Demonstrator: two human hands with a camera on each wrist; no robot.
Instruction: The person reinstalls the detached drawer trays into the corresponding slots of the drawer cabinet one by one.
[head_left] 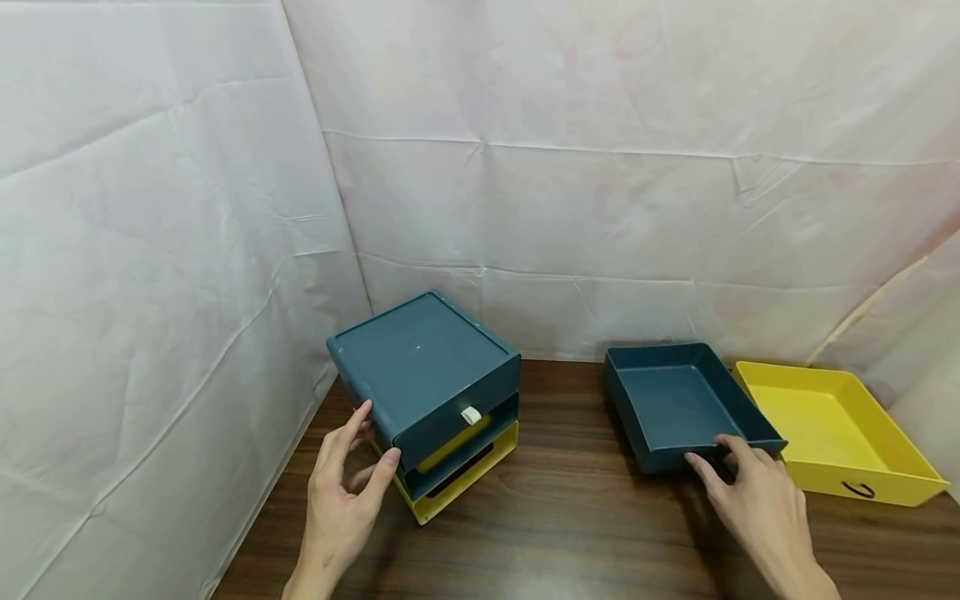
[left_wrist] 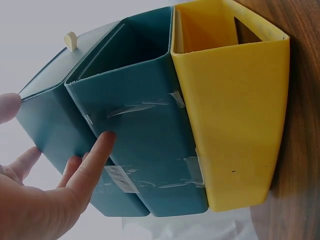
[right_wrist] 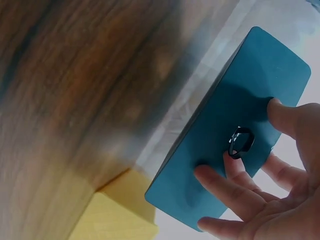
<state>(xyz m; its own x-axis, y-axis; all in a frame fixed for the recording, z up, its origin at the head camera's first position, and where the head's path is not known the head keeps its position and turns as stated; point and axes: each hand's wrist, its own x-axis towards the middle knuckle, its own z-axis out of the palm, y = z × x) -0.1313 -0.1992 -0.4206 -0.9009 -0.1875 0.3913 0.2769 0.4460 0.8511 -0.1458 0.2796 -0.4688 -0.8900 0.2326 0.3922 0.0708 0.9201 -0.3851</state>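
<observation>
A stacked drawer unit (head_left: 423, 358) stands at an angle left of the middle, with two blue tiers over a yellow one. Its top drawer front (head_left: 450, 421) is closed and bears a white tab (head_left: 471, 415); the two lower tiers gape without drawers. My left hand (head_left: 341, 487) rests its fingers against the side near the front corner, fingertips on the blue wall (left_wrist: 145, 135) in the left wrist view. On the right, my right hand (head_left: 761, 500) pinches the front rim of a loose blue drawer (head_left: 671, 404). Fingers surround its black ring pull (right_wrist: 241, 142) in the right wrist view.
A yellow drawer (head_left: 832, 417) with a black pull lies to the right, partly overlapped by the blue one. Everything is on a dark wooden table (head_left: 570, 517). White cloth walls (head_left: 600, 208) close off the back and left. Clear tape strips (left_wrist: 122, 179) join the unit's tiers.
</observation>
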